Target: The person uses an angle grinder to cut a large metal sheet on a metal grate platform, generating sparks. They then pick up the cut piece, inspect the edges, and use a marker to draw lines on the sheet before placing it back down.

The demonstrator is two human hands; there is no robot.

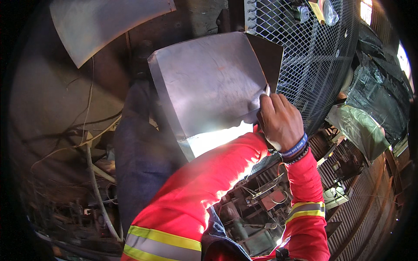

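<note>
A bent sheet-metal piece [209, 82] with folded side flanges lies in front of me, its lower edge glaring in bright light. At its right edge is my right hand [282, 121], closed with the fingers curled down, a blue band and a dark beaded band at its wrist. A short pale sliver [267, 90] shows just above the fingertips; I cannot make out whether they grip it. My left arm, in a red sleeve [196, 178], reaches across the near edge of the metal toward the right hand. The left hand itself is hidden behind the right.
Expanded metal mesh [318, 56] spreads at the right, with small packets on it. A curved metal sheet [109, 24] is at the far left. Dark plastic wrapping [379, 95] lies far right. Cables and a wooden stick [98, 187] are at left; machine parts [257, 209] sit below my arms.
</note>
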